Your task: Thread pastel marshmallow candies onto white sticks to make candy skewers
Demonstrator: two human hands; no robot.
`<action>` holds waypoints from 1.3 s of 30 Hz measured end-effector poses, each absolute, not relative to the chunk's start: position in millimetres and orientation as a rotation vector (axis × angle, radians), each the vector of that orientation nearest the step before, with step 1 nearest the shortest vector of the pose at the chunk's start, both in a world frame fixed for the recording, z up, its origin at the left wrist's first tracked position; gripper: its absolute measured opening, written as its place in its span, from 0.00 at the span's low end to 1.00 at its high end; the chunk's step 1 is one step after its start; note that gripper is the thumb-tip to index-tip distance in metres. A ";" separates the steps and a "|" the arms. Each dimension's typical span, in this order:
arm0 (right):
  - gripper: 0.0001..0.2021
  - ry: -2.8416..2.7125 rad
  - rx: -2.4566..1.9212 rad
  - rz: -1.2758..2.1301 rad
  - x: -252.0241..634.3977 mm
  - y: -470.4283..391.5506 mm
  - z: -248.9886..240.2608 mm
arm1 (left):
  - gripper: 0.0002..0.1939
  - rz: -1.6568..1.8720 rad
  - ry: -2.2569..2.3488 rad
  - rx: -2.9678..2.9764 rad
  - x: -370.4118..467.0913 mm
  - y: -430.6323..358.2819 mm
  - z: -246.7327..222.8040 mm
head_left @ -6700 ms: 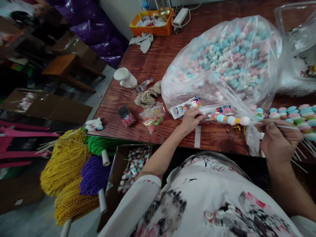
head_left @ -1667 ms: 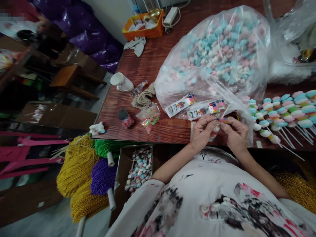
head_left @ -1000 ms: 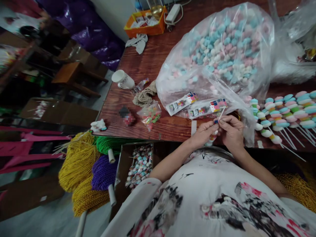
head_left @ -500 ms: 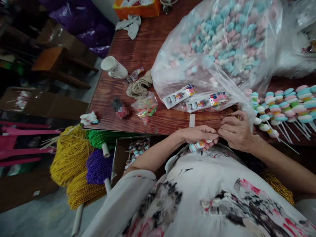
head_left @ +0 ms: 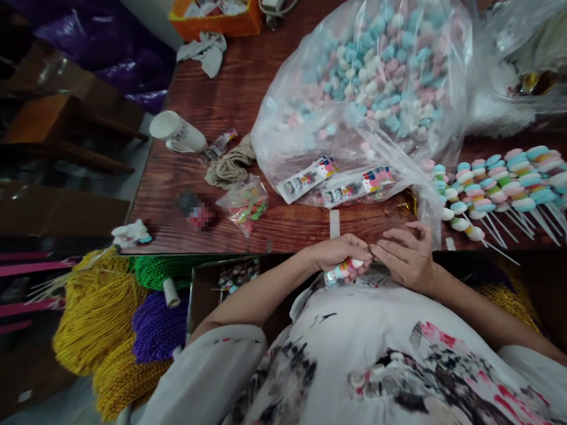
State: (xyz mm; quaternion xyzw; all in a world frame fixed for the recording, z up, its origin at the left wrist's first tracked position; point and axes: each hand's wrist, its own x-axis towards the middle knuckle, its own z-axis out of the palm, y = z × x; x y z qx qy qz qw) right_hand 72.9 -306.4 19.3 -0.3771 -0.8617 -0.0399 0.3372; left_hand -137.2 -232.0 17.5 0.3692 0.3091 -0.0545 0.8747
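Observation:
My left hand (head_left: pixel 343 252) is closed around a marshmallow skewer (head_left: pixel 337 274) in clear wrapping, held low in front of my body. Pink, white, blue and yellow pieces show below the fingers. My right hand (head_left: pixel 408 257) meets the left at the skewer's end, its thumb and a fingertip pinched together there. Whatever lies in that pinch is too small to make out. The other right fingers are raised and bent. Just beyond them, thin gold ties (head_left: pixel 408 203) lie on the table beside the plastic.
A large clear bag of marshmallows (head_left: pixel 372 71) covers the table's middle, with printed packets (head_left: pixel 305 179) at its front. Finished marshmallow skewers (head_left: pixel 500 183) lie to the right. A mug (head_left: pixel 177 131), a cloth (head_left: pixel 230 165) and a small candy bag (head_left: pixel 245 203) are left. Yellow cord bundles (head_left: pixel 97 313) stand below.
The view has shifted, so the table's things appear further left. My right hand's upper fingers have lifted and spread from a more curled pose. The left hand keeps its grip on the skewer.

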 end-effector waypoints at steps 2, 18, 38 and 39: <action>0.09 -2.244 -0.954 -0.041 75.0 -306.2 16.4 | 0.20 -0.179 0.587 0.777 -136.9 -233.3 18.6; 0.05 -2.178 -1.541 -0.011 112.1 -252.7 4.1 | 0.13 0.703 1.020 1.418 -155.4 -247.8 14.6; 0.04 -1.404 -1.353 0.891 130.6 -247.1 4.8 | 0.18 0.675 1.014 0.730 -109.3 -245.3 18.7; 0.05 -1.355 -1.326 0.918 129.9 -248.9 4.9 | 0.17 0.676 1.027 0.737 -106.1 -245.2 18.7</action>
